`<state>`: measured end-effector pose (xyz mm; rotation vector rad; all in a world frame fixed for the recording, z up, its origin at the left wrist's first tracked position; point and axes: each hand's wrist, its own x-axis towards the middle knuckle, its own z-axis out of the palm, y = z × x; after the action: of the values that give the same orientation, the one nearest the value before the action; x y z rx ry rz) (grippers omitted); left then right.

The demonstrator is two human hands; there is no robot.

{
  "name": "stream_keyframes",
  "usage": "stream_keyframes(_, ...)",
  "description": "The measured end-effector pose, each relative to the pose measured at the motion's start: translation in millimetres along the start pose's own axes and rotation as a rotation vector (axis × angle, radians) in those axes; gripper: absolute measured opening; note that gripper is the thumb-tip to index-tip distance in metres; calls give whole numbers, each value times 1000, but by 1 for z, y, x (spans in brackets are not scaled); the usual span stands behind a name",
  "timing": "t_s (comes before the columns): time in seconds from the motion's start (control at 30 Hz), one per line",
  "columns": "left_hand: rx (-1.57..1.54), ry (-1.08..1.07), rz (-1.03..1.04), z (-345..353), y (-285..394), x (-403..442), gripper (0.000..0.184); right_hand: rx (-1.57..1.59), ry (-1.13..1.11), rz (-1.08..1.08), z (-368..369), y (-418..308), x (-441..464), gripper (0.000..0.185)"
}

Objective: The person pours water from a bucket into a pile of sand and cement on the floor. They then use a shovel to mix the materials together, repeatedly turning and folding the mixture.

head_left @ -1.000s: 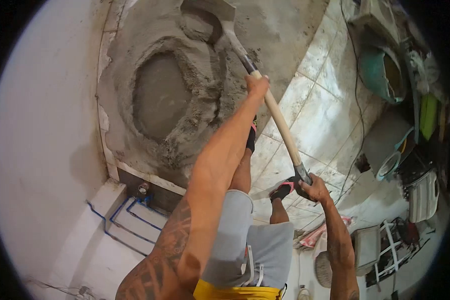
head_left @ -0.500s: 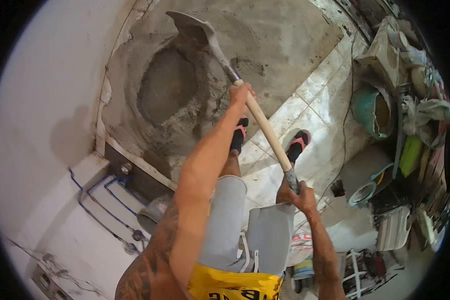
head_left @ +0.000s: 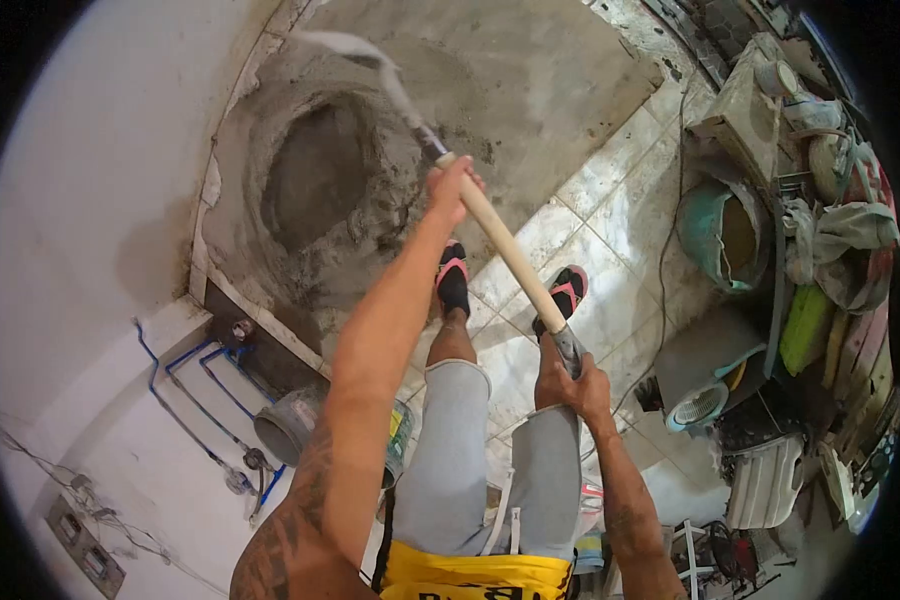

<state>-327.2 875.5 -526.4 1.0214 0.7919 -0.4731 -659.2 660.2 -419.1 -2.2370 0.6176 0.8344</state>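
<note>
A shovel with a pale wooden shaft slants across the middle of the view. My left hand is wrapped round the shaft just below the metal neck. Lower down, my right hand grips the dark metal handle end near my knee. The blade, blurred by motion, is over the far left part of the grey wet mortar. A round hollow in the mortar holds a smooth wet surface, and a rough ridge lies along its right side.
Dirty white tiles run right of the mortar, crossed by a dark cable. A teal bucket, a grey bin and clutter line the right side. Blue pipes and a grey bucket are at lower left. My feet stand on the tiles.
The shovel and both hands have moved left and the blade has swung over the mortar's far side. The hollow's edge looks smoother. My right hand has come in nearer my knee.
</note>
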Motion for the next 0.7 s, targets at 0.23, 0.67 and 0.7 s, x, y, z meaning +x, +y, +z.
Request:
stream_keyframes(0.23,506,-35,-23,92,-68,86,30,184,-150,160,-3,31,58,49)
stream_keyframes(0.67,451,29,-25,33,-62,218,41,397,-376,158,8,17,211,47)
stream_keyframes(0.7,387,30,-32,25,-48,215,39,240,-366,81,-8,6,223,48)
